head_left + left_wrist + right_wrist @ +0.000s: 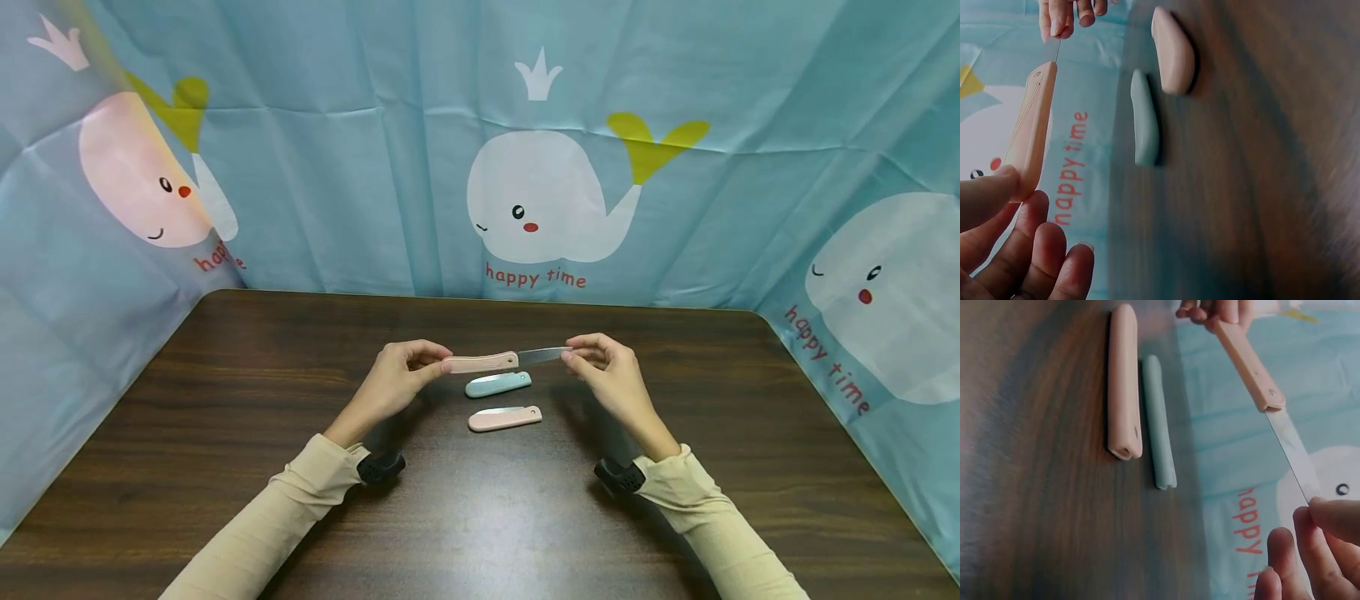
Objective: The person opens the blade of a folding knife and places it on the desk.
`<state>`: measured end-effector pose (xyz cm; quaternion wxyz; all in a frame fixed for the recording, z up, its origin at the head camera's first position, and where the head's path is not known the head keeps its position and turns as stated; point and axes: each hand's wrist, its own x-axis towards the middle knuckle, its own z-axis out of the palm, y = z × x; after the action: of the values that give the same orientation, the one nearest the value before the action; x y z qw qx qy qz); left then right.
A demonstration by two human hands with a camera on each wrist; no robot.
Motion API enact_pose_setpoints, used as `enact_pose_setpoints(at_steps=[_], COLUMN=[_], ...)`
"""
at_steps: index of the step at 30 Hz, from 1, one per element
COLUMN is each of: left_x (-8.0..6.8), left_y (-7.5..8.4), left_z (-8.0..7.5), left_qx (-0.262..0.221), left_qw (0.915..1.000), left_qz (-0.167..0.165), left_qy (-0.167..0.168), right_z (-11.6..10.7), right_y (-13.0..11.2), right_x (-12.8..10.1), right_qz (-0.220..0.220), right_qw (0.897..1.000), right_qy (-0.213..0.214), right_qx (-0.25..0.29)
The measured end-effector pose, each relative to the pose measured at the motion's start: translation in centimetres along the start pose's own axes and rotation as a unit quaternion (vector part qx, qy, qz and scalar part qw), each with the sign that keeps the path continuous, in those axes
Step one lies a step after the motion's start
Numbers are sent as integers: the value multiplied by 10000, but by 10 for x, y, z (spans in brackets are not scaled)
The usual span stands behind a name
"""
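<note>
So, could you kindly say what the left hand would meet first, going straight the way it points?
Beyond the open pink knife it pinches, the left hand would probably meet the right hand pinching the blade, though depth is unclear.

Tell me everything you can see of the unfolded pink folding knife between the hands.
The pink plastic-looking folding knife is unfolded, its silver metal-looking blade roughly in line with the handle. Lengthwise lines mark the handle's side, and a small round fitting sits near the blade end. It is held above the dark brown wood-grain table, crosswise to the person, blade rightward. The left hand pinches the handle's butt; the right hand pinches the blade near its tip.
</note>
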<state>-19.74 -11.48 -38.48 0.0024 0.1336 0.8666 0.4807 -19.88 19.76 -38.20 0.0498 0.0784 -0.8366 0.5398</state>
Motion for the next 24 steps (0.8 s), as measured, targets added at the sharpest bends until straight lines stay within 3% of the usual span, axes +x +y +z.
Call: enact_pose_setpoints(at_steps=[12, 24], left_x=[24, 42], left_y=[-4, -12], left_z=[-4, -7], left_qx=[501, 706], left_qw=[9986, 9970], left_qz=[-76, -265], left_qy=[146, 171], right_z=[7, 11], right_y=[6, 14], right_x=[27, 41], right_qz=[86, 110], right_qw=[9999, 9996], right_qy=[71, -219], right_qx=[-81, -164])
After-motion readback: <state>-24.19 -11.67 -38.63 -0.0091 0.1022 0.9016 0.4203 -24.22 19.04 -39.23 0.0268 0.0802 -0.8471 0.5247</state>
